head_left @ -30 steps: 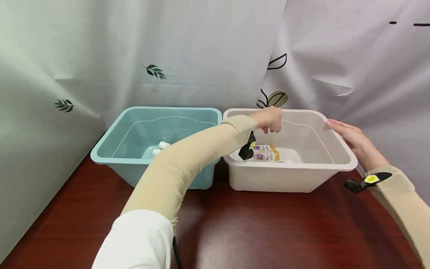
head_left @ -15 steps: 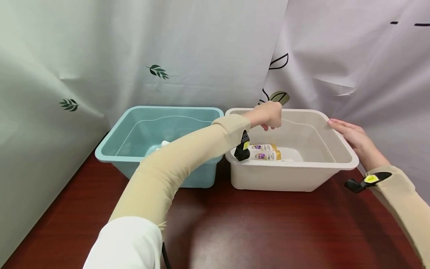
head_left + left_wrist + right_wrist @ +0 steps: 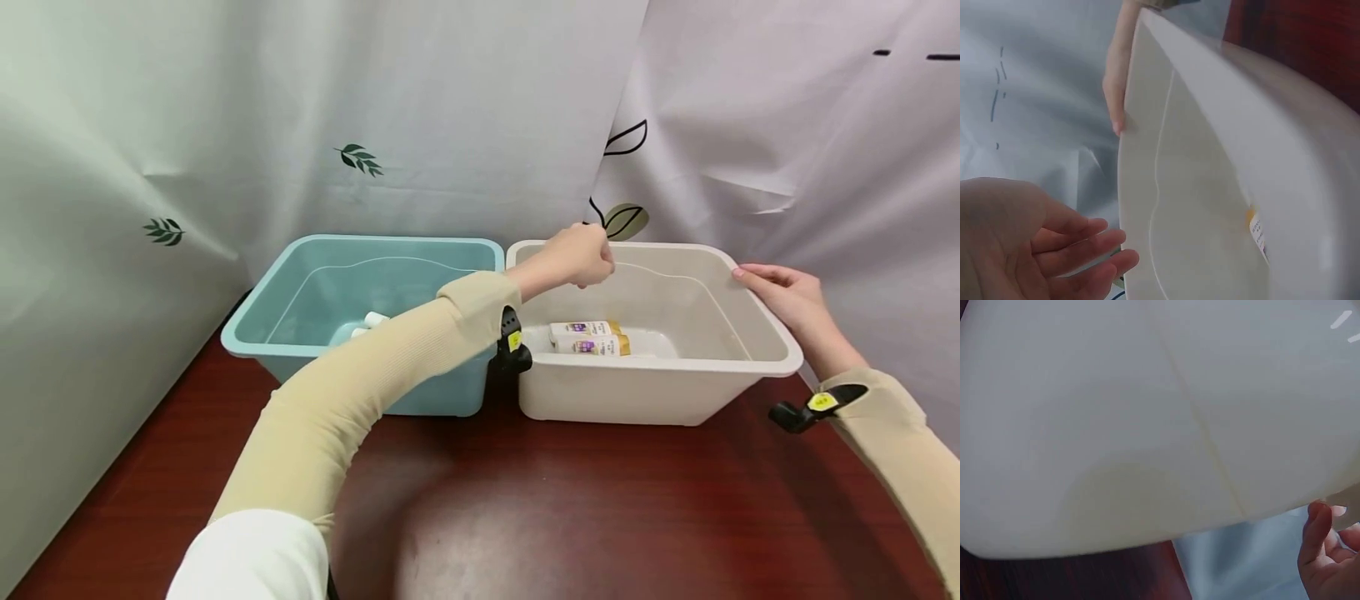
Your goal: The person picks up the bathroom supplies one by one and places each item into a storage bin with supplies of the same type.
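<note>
My left hand is over the back left part of a white plastic bin. Its fingers are loosely bent and hold nothing, as the left wrist view shows. Two small white bottles with gold caps lie side by side on the bin's floor, below and in front of this hand. At the right end of the bin, my right hand touches the rim from outside with its fingertips. In the right wrist view, thumb and fingers of the right hand meet the rim, near the bin's underside.
A blue plastic bin stands directly left of the white one. White bottle ends show inside it, partly hidden by my left sleeve. Both bins stand on a dark red wooden table, against a pale curtain with leaf prints.
My left hand and forearm have drifted left over the white bin, uncovering more of the two bottles. The right hand stays at the rim, its fingers slightly more bent. The view has shifted slightly.
</note>
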The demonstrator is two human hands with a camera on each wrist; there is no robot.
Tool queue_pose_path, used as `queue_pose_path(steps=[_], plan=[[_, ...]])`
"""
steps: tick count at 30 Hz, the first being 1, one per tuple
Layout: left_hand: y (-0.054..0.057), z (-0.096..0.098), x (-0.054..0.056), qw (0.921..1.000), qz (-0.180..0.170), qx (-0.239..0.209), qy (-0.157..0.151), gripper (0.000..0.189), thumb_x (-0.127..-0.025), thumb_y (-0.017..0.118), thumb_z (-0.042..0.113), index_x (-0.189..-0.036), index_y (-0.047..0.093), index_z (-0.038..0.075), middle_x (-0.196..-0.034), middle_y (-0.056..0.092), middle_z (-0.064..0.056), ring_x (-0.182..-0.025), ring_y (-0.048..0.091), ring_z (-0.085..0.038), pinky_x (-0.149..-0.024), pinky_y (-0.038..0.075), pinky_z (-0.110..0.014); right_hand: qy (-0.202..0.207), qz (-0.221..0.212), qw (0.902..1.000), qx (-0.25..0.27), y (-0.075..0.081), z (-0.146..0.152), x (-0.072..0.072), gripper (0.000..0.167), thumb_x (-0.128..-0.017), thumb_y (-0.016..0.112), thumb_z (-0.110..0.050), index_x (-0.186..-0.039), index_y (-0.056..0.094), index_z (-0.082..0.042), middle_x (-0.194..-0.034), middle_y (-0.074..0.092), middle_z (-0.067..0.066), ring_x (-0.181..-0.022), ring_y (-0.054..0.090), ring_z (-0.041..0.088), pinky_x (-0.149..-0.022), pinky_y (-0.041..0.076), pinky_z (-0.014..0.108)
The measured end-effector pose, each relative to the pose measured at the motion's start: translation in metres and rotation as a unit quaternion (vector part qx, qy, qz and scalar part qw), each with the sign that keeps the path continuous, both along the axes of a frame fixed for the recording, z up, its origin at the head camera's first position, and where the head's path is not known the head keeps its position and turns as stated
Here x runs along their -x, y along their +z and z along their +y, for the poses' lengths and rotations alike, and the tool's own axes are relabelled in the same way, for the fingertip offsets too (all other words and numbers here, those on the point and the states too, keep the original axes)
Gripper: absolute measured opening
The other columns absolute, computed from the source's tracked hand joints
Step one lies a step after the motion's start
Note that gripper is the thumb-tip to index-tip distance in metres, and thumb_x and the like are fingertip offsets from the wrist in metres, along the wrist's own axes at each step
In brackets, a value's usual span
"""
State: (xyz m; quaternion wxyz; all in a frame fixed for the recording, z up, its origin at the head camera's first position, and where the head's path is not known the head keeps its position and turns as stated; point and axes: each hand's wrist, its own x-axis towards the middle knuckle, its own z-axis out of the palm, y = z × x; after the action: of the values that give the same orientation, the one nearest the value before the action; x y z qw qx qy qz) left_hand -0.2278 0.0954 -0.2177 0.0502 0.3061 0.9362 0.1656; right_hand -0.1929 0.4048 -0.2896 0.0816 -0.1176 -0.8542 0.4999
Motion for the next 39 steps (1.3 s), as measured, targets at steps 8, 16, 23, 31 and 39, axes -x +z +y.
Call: queue_pose_path(steps=[8, 16, 23, 31, 39], plan=[[-0.001, -0.013, -0.011, 0.9984, 0.038, -0.041, -0.010, 0.042, -0.094, 0.051, 0.012, -0.053, 0.039, 0.016, -0.053, 0.035, 0.005, -0.052, 0.031, -0.007, -0.054, 0.027, -0.018, -0.014, 0.116, 0.9906, -0.071, -0.004, 0.002, 0.001, 0.017, -0.085, 0.072, -0.036, -0.075, 0.066, -0.048, -0.060, 0.059, -0.035, -0.053, 0.055, -0.011, -0.049, 0.043, 0.011], [-0.003, -0.025, -0.020, 0.9973, 0.044, -0.059, 0.002, 0.028, -0.097, 0.050, 0.016, -0.111, 0.074, 0.017, -0.115, 0.070, 0.004, -0.069, 0.054, -0.009, -0.057, 0.038, -0.018, -0.013, 0.195, 0.9521, -0.235, 0.003, -0.001, 0.000, 0.026, -0.087, 0.069, -0.034, -0.094, 0.076, -0.010, -0.057, 0.047, -0.044, -0.052, 0.045, -0.017, -0.049, 0.034, 0.010], [-0.005, -0.033, -0.027, 0.9960, 0.062, -0.062, -0.018, 0.031, -0.097, 0.047, 0.013, -0.114, 0.073, 0.016, -0.113, 0.071, 0.003, -0.072, 0.057, -0.008, -0.058, 0.039, -0.018, 0.019, 0.178, 0.9528, -0.246, 0.021, -0.013, -0.011, 0.038, -0.089, 0.065, -0.039, -0.103, 0.074, -0.005, -0.060, 0.050, -0.045, -0.054, 0.049, -0.019, -0.051, 0.037, 0.009], [-0.007, -0.045, -0.038, 0.9940, 0.076, -0.074, -0.029, 0.027, -0.098, 0.051, 0.017, -0.114, 0.072, 0.015, -0.107, 0.073, 0.003, -0.068, 0.053, -0.009, -0.062, 0.038, -0.019, 0.057, 0.197, 0.9484, -0.241, 0.029, -0.038, -0.022, 0.037, -0.090, 0.066, -0.035, -0.107, 0.073, -0.003, -0.065, 0.053, -0.045, -0.061, 0.051, -0.024, -0.051, 0.036, 0.010], [-0.013, -0.058, -0.046, 0.9929, 0.058, -0.100, -0.028, 0.029, -0.098, 0.050, 0.016, -0.119, 0.070, 0.014, -0.116, 0.070, 0.002, -0.084, 0.063, -0.010, -0.061, 0.040, -0.020, 0.088, 0.232, 0.9389, -0.239, 0.027, -0.061, -0.035, 0.028, -0.094, 0.060, -0.027, -0.108, 0.074, -0.007, -0.076, 0.051, -0.051, -0.069, 0.051, -0.028, -0.051, 0.035, 0.009]])
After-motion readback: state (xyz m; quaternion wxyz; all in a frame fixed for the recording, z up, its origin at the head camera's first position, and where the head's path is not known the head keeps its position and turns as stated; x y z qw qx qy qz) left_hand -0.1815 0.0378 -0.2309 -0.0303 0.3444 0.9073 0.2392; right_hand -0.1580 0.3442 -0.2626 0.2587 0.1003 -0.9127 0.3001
